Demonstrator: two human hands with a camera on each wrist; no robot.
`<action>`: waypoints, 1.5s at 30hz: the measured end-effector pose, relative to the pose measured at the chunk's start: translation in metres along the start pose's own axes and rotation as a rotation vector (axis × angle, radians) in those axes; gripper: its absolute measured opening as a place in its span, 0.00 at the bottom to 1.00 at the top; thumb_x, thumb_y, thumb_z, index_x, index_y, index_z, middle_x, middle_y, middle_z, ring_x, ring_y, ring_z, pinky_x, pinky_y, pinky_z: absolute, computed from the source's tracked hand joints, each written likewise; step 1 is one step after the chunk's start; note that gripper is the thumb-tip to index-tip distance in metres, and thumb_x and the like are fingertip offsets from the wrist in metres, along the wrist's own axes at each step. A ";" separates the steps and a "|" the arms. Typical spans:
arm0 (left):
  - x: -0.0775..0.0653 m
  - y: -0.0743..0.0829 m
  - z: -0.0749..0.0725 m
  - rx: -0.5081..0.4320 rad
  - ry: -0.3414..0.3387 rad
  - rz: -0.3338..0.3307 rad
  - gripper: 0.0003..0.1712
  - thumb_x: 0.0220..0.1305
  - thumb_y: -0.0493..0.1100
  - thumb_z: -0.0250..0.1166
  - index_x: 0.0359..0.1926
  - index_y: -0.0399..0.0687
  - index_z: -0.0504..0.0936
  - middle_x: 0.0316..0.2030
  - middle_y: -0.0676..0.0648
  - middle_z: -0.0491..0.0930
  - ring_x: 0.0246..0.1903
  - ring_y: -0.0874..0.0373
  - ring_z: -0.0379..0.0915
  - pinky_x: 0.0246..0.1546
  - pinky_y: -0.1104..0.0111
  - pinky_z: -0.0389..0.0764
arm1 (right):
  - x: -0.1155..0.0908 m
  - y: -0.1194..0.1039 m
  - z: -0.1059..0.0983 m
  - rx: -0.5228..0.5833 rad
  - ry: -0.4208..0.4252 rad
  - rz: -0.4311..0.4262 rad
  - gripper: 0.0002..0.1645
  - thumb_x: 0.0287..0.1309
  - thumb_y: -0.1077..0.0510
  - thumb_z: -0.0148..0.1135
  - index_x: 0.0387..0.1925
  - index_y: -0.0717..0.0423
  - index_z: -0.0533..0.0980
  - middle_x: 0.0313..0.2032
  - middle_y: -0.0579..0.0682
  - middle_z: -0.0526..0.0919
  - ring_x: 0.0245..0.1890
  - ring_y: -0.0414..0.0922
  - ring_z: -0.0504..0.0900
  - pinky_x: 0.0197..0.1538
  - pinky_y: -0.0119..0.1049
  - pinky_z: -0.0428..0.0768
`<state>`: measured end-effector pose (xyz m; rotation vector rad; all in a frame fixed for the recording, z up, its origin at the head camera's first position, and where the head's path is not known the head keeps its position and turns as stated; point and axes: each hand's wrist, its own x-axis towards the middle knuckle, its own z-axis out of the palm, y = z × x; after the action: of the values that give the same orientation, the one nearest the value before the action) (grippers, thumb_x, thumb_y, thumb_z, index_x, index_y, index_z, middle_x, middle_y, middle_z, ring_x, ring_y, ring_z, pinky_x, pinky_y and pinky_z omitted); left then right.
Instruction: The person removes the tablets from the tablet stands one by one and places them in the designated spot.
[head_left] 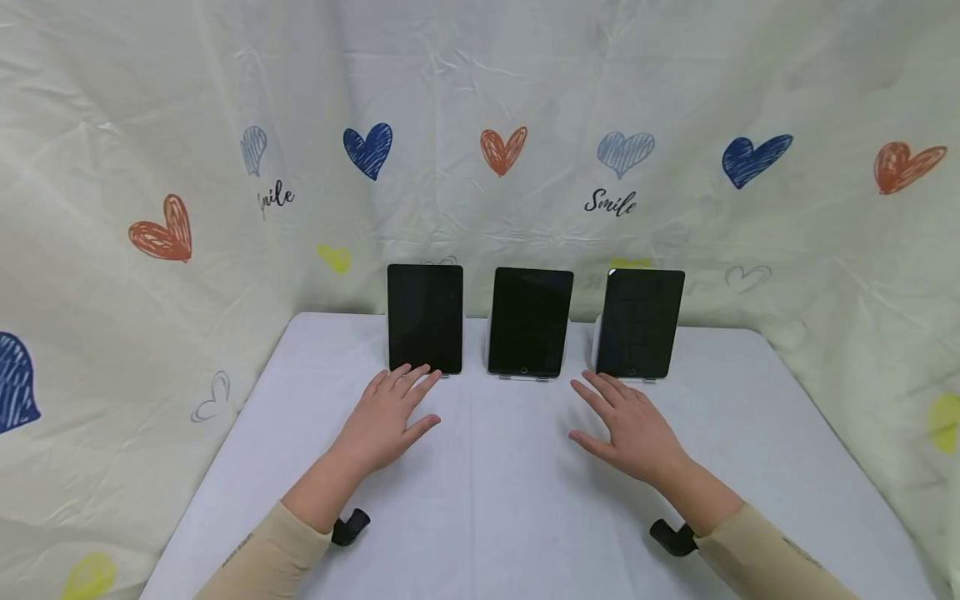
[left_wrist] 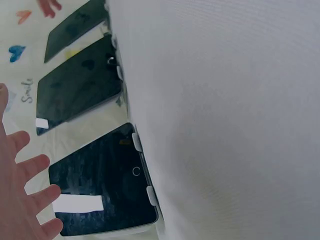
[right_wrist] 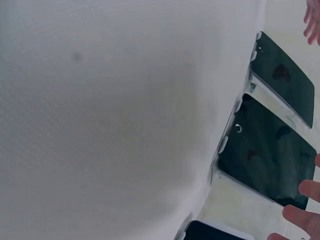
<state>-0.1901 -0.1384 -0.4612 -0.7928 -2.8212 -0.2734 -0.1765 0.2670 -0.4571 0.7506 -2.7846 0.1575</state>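
Three dark tablets stand upright on small stands along the back of a white table: a left tablet, a middle tablet and a right tablet. My left hand lies flat on the table with straight fingers, its tips just in front of the left tablet. My right hand lies flat too, fingers spread, close before the right tablet. Neither hand holds anything. In the right wrist view the middle tablet fills the right side and only my fingertips show.
A cream cloth with drawn hearts and the word "Smile" hangs behind and on both sides of the table. The tablets' screens are off. Black wrist camera mounts sit by both forearms.
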 end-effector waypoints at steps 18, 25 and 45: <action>0.001 -0.014 -0.001 -0.039 0.020 -0.072 0.41 0.72 0.69 0.46 0.78 0.59 0.53 0.74 0.48 0.59 0.72 0.45 0.51 0.70 0.47 0.51 | 0.024 -0.010 0.001 0.052 -0.011 0.002 0.47 0.60 0.30 0.59 0.74 0.47 0.61 0.71 0.54 0.65 0.67 0.57 0.67 0.64 0.59 0.67; 0.006 -0.019 -0.002 -0.043 0.007 -0.087 0.41 0.72 0.69 0.45 0.78 0.60 0.52 0.74 0.48 0.58 0.72 0.45 0.51 0.70 0.48 0.51 | 0.033 -0.017 0.006 0.069 -0.002 0.012 0.47 0.61 0.30 0.58 0.74 0.46 0.61 0.70 0.53 0.66 0.67 0.56 0.67 0.65 0.58 0.67; 0.016 -0.030 0.002 -0.067 -0.018 -0.157 0.41 0.72 0.66 0.49 0.78 0.58 0.52 0.74 0.47 0.57 0.71 0.45 0.53 0.70 0.47 0.53 | 0.061 -0.038 0.009 0.131 -0.038 0.062 0.45 0.62 0.29 0.56 0.73 0.46 0.64 0.66 0.54 0.72 0.63 0.55 0.72 0.63 0.56 0.71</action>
<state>-0.2200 -0.1551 -0.4626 -0.5891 -2.9089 -0.3880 -0.2104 0.2039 -0.4478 0.7037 -2.8575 0.3444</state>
